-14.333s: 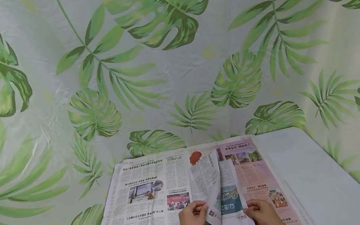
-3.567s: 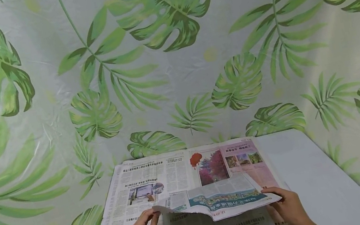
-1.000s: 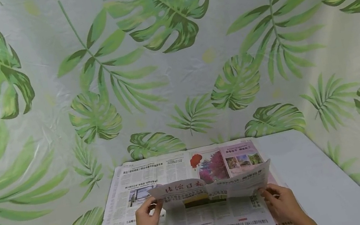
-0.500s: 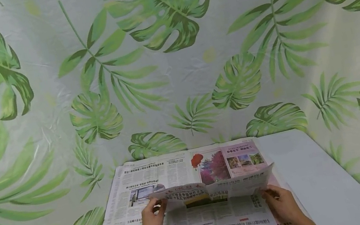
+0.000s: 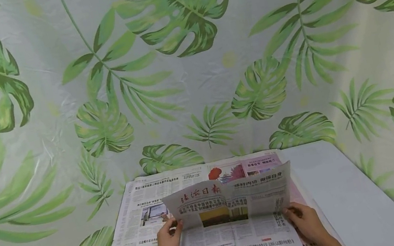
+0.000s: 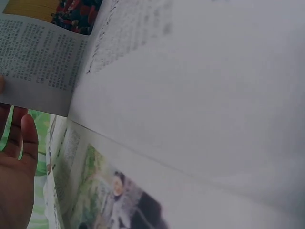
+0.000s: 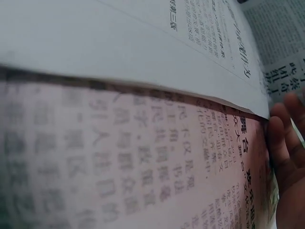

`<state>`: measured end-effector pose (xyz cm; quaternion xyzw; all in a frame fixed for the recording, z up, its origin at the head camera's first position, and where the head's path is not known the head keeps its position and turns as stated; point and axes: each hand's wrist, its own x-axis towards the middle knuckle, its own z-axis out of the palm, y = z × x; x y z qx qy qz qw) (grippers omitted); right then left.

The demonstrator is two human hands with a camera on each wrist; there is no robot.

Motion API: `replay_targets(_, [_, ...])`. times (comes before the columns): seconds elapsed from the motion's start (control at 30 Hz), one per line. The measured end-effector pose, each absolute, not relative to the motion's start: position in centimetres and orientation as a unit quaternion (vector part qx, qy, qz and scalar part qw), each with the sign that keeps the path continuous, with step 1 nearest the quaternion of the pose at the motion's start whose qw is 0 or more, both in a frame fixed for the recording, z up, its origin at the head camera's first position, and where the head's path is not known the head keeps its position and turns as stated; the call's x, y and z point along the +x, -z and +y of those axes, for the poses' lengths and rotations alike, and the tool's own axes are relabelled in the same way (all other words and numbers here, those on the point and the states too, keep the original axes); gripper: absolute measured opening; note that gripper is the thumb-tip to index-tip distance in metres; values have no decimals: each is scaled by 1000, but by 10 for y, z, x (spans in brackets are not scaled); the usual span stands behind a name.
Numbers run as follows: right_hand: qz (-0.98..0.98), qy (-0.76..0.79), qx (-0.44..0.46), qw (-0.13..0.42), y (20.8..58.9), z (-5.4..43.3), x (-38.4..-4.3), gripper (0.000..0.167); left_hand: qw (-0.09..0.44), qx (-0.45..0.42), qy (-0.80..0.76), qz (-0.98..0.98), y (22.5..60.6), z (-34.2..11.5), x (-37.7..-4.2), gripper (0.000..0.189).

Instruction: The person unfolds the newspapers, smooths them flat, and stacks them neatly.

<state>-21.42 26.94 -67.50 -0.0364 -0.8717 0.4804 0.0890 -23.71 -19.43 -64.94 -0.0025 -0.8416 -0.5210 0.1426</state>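
Note:
A newspaper with a red masthead (image 5: 210, 243) lies partly on other newspaper sheets, its upper part raised towards the patterned backdrop and creased down the middle. At its left edge my left hand (image 5: 167, 241) pinches the sheet between thumb and fingers. On the opposite edge my right hand (image 5: 306, 221) grips it at about the same height. In the left wrist view the left hand (image 6: 16, 176) is at the far left beside the printed page, its thumb mostly cut off. The right wrist view has the right hand (image 7: 289, 157) at the sheet's right edge, partly out of frame.
Spread newspaper sheets (image 5: 133, 231) with a pink page on the right lie beneath, on a white table (image 5: 353, 201). The table's bare white surface shows at right. Behind it hangs a leaf-patterned plastic cloth (image 5: 205, 82).
Folded small at first, the newspaper has been opened out wide. In the last half second its upper part has risen and stands more upright, showing the masthead. Both hands keep their grip at the edges.

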Motion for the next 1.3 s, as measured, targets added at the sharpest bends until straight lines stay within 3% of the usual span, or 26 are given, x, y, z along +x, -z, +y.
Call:
replay_targets(0.53, [-871,-484,-61,66,678,270,-221,23,95,28,503,-858,664,-195,-239,19])
replay_targets(1.3, [-866,-487,-84,71,684,271,-227,22,129,51,469,-872,675,-191,-244,15])
